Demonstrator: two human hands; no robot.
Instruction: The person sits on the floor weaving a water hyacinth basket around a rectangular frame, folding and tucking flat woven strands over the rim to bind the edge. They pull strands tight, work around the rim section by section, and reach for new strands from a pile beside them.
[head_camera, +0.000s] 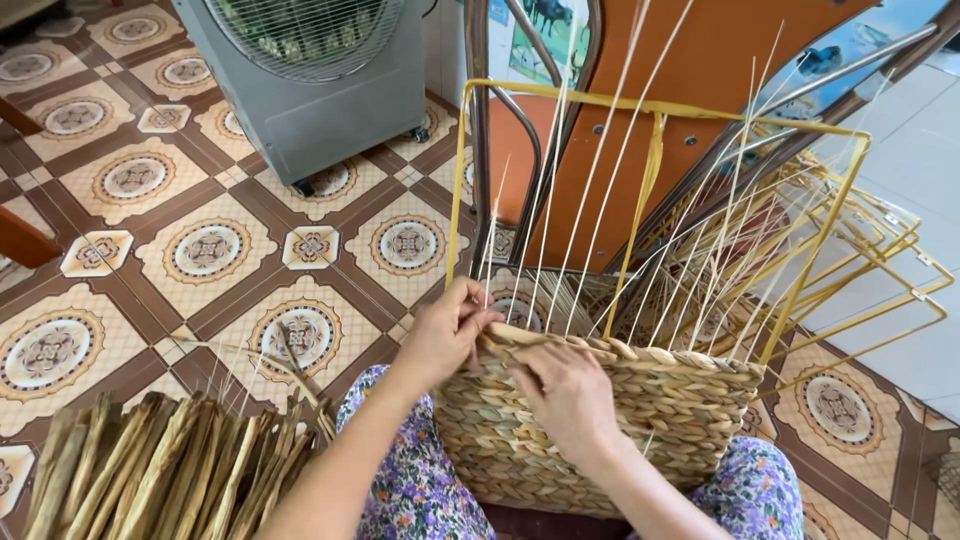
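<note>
A half-woven basket of braided straw rests on my lap, built around a yellow wire frame. Several thin pale upright stakes rise from its rim. My left hand pinches the woven strand at the rim's near-left corner, beside a stake. My right hand lies on the top edge of the near wall, fingers curled over the braid and pressing it.
A bundle of dried flat reeds lies on the patterned tile floor at lower left. A grey fan unit on wheels stands ahead. More yellow wire frames are stacked at right, before an orange panel.
</note>
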